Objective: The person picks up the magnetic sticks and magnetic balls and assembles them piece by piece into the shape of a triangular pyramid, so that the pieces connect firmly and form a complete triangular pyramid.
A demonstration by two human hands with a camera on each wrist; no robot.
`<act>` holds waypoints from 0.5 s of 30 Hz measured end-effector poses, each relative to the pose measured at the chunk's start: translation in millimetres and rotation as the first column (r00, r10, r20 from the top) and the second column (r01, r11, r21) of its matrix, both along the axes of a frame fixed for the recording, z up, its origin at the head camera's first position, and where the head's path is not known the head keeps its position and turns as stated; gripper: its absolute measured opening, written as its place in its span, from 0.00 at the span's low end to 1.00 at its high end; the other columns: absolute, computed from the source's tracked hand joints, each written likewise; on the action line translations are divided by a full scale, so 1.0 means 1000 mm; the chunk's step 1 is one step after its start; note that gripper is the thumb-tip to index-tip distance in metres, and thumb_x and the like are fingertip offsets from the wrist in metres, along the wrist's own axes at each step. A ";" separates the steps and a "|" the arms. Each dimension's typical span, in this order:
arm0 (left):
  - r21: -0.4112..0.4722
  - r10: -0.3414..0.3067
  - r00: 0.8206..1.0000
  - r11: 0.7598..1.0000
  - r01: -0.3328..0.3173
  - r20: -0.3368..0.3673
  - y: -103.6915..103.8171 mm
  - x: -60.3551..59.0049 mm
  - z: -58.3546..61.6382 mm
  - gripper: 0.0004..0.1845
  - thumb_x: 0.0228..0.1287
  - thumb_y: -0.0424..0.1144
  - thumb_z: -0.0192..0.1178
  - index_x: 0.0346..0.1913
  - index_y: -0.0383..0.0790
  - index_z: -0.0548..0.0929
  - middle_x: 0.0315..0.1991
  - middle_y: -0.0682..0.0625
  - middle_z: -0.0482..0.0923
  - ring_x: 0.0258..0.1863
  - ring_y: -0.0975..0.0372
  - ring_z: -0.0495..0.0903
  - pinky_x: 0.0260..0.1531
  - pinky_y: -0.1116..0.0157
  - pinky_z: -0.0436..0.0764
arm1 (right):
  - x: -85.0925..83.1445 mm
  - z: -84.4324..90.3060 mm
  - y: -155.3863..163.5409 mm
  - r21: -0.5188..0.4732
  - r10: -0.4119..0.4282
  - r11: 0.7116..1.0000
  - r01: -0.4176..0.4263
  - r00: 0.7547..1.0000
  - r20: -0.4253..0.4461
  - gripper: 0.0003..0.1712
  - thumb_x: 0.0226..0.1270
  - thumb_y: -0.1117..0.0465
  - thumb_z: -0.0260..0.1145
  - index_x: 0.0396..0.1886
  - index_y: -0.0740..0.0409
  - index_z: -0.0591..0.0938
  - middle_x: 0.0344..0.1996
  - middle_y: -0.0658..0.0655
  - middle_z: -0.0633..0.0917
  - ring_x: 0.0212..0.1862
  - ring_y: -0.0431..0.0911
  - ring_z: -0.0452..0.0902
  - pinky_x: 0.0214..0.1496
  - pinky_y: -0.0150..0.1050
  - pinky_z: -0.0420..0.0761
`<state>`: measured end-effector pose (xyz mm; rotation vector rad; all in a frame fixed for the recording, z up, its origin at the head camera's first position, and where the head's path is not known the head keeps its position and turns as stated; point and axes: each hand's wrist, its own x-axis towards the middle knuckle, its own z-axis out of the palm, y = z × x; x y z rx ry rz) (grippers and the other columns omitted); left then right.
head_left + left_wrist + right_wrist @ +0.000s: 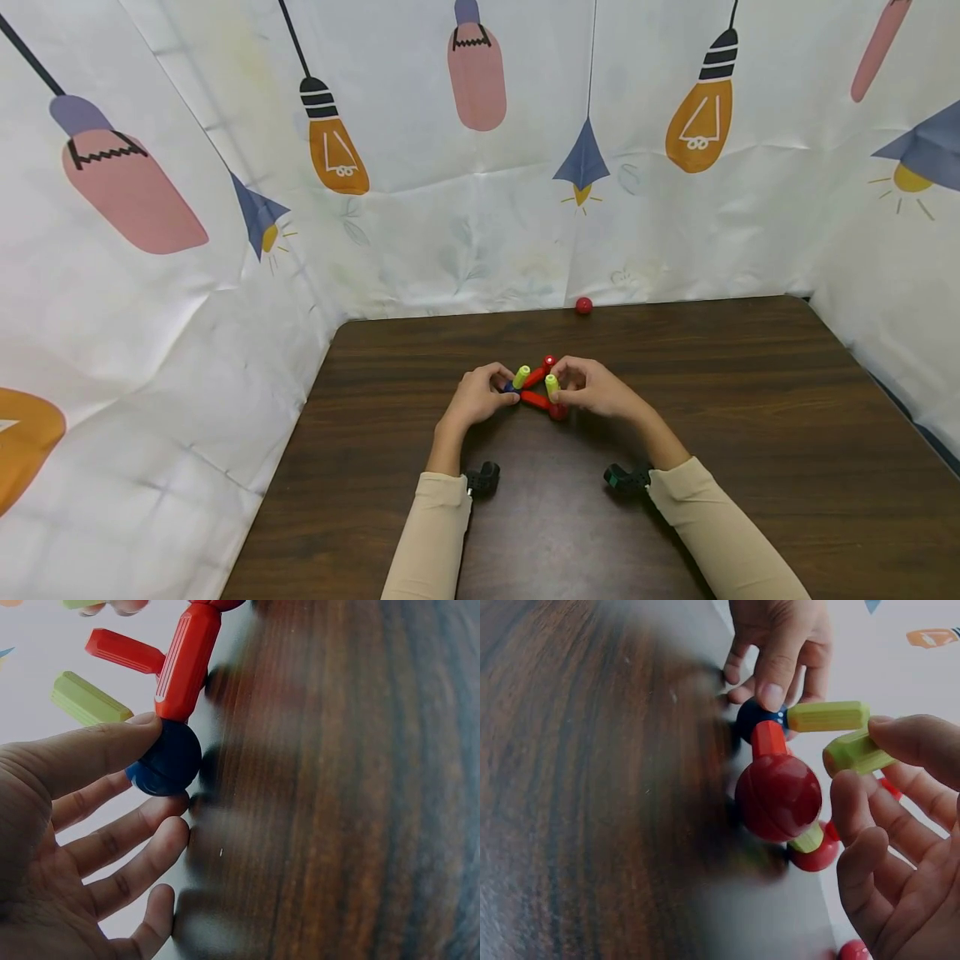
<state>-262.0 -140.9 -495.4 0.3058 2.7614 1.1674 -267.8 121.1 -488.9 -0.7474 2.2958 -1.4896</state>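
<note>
On the dark wooden table (750, 400), near its middle, stands a small toy frame (536, 390) of plastic rods joined by balls, held between two hands. Starting at the left, the left hand (475, 398) pinches the dark blue ball (166, 759) at the frame's left corner, the thumb lying on top of it and a finger beneath, the remaining fingers relaxed below; this is plain in the left wrist view. From that blue ball run two red rods, one (534, 377) rising to a small red ball (550, 361) at the far corner, the other (536, 400) lying along the table to a larger red ball (778, 796) at the near right corner. A yellow-green rod (521, 376) also sticks up from the blue ball. Further right, the right hand (592, 387) grips a second yellow-green rod (552, 387) between thumb and fingertips, just above the large red ball. Counted in the head view: two red rods, two yellow-green rods, one blue ball, two red balls in the frame; the right wrist view shows a third short yellow-green rod (807, 840) running to another red ball (817, 855). A loose red ball (583, 305) lies well apart at the table's far edge, against the white backdrop (480, 208) printed with lamps. The fingers hide parts of the joints.
</note>
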 end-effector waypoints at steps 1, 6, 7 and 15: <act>0.001 0.000 1.000 1.000 0.000 0.002 0.000 0.000 0.000 0.15 0.62 0.41 0.74 0.50 0.46 0.86 0.39 0.50 0.84 0.30 0.62 0.77 0.34 0.64 0.76 | 0.000 -0.001 0.000 0.008 0.001 1.000 -0.001 1.000 0.002 0.12 0.69 0.60 0.71 0.48 0.57 0.80 0.34 0.58 0.84 0.27 0.49 0.76 0.27 0.38 0.78; 0.001 0.000 1.000 1.000 0.000 0.006 0.000 0.000 0.000 0.15 0.62 0.41 0.74 0.50 0.47 0.86 0.40 0.50 0.84 0.31 0.62 0.77 0.34 0.64 0.76 | -0.002 -0.005 0.001 0.033 0.008 0.999 -0.008 1.000 0.004 0.12 0.70 0.59 0.71 0.48 0.56 0.81 0.38 0.58 0.84 0.28 0.45 0.77 0.28 0.37 0.78; 0.001 0.000 1.000 1.000 0.000 0.006 0.000 -0.001 0.000 0.15 0.62 0.42 0.74 0.50 0.47 0.86 0.40 0.50 0.84 0.31 0.62 0.77 0.34 0.64 0.76 | -0.003 -0.006 0.001 0.030 0.012 0.999 -0.012 1.000 0.005 0.12 0.70 0.60 0.71 0.49 0.56 0.81 0.38 0.58 0.85 0.29 0.46 0.77 0.28 0.37 0.78; -0.005 0.000 1.000 1.000 0.000 0.005 0.000 -0.001 -0.002 0.15 0.62 0.42 0.74 0.50 0.46 0.85 0.40 0.50 0.84 0.31 0.63 0.77 0.35 0.64 0.76 | -0.003 -0.006 0.002 0.013 0.017 1.000 -0.017 1.000 0.005 0.13 0.70 0.61 0.71 0.49 0.58 0.81 0.39 0.60 0.85 0.34 0.47 0.80 0.32 0.38 0.79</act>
